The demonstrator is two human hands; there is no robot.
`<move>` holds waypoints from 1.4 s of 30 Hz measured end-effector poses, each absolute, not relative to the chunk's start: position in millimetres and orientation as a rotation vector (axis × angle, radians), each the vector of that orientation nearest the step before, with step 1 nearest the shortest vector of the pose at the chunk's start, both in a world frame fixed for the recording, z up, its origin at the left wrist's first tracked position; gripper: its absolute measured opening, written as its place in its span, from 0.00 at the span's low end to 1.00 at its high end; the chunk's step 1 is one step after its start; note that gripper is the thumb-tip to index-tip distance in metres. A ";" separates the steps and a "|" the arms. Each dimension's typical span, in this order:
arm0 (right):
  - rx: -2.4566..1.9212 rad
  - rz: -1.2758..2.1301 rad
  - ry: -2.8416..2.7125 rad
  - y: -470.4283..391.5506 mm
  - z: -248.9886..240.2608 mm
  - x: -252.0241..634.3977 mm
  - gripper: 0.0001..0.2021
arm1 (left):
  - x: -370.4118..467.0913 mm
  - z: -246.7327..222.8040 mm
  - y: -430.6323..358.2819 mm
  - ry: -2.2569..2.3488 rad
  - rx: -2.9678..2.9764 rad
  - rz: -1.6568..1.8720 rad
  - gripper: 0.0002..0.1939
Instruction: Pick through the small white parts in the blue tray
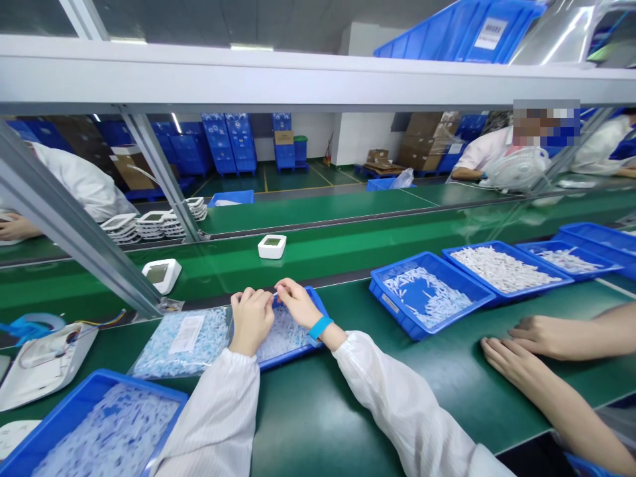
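Over a blue tray (pixel 293 354) of small pale pieces, my two hands are close together. My left hand (pixel 252 319) is closed, its fingertips bent over the tray's left side; what it grips is too small to name. My right hand (pixel 297 305), with a blue band at the wrist, pinches at something small and pale between the hands. To the left lies a clear bag (pixel 161 348) of light blue pieces with a white label. A larger blue tray (pixel 64 407) of similar translucent pieces stands at the lower left.
Blue trays of white pieces (pixel 504 268) stand at the right, near another person's hands (pixel 521 354). White devices (pixel 272 247) sit on the green belt (pixel 338 242) beyond. A slanted metal post (pixel 84 218) rises at the left, and a shelf beam (pixel 298 83) crosses above.
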State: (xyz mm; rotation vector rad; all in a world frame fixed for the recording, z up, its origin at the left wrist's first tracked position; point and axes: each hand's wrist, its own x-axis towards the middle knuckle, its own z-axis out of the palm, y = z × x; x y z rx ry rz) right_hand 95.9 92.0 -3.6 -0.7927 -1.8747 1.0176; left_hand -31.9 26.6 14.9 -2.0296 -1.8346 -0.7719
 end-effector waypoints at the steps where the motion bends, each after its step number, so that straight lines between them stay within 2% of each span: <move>1: -0.795 1.013 -1.897 92.2 -3.9 95.9 0.12 | -32.2 14.8 26.7 -1.831 -2.020 -0.791 0.11; 4: -0.800 1.026 -1.953 93.5 -6.1 95.7 0.17 | -32.7 14.5 27.4 -1.819 -2.013 -0.833 0.11; 18: -0.700 1.226 -1.905 92.5 -6.7 93.0 0.16 | -33.5 11.6 27.4 -1.614 -2.134 -0.810 0.10; 31: -0.788 1.262 -2.010 93.0 -5.7 91.8 0.16 | -30.6 15.8 24.8 -1.672 -2.179 -0.614 0.10; 37: -0.737 1.384 -1.869 94.7 -7.4 91.7 0.18 | -31.8 14.1 27.1 -1.787 -2.131 -0.703 0.12; 40: -0.751 1.306 -1.954 96.7 0.2 96.6 0.17 | -32.3 12.9 27.3 -1.790 -2.168 -0.708 0.13; 42: -0.832 1.108 -2.078 97.2 14.8 104.4 0.15 | -32.3 12.1 27.3 -1.764 -2.209 -0.713 0.13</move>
